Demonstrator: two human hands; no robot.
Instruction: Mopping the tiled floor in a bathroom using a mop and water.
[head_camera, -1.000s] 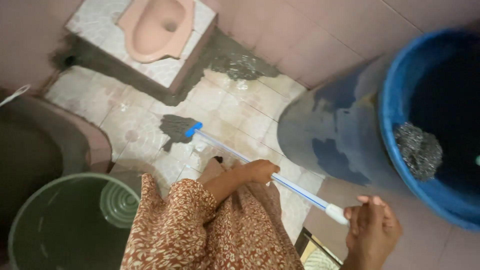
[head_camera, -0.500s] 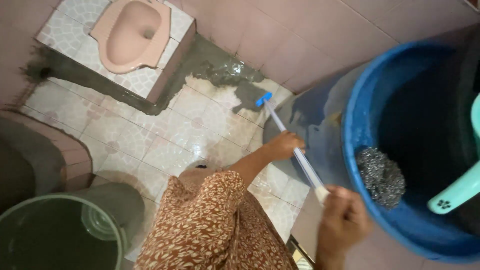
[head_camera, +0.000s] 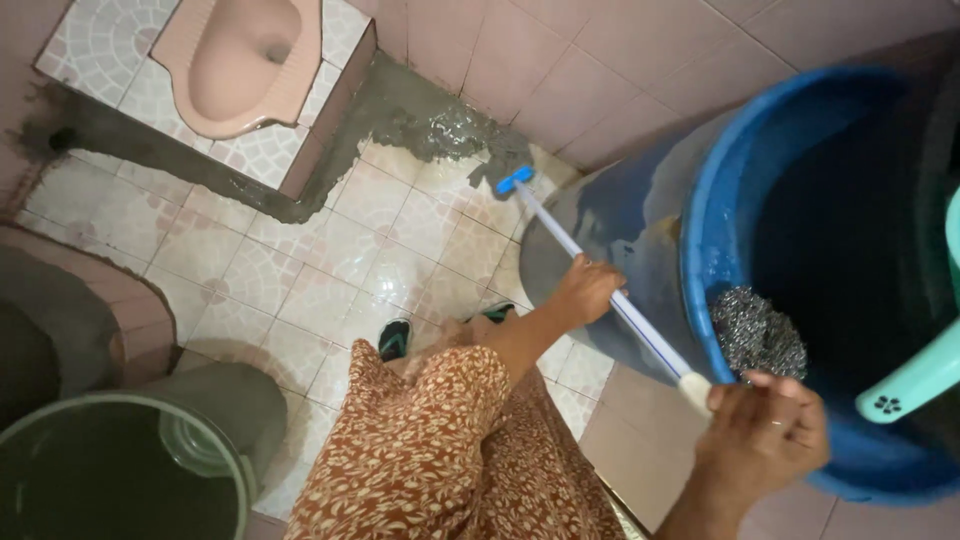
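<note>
I hold a long white-handled floor brush with a blue head in both hands. My left hand grips the middle of the handle. My right hand is closed around the handle's top end. The brush head rests on the wet tiled floor at the base of the pink wall, in a patch of grey sludge. I wear a brown flowered garment, and green sandals show below it.
A large blue barrel stands at the right with a steel scourer on its rim and a teal dipper handle. A pink squat toilet sits on a raised step at top left. A green bucket stands at bottom left.
The brush head swept from the middle of the floor to the right, up to the wall base by the barrel. Both hands shifted right with the handle.
</note>
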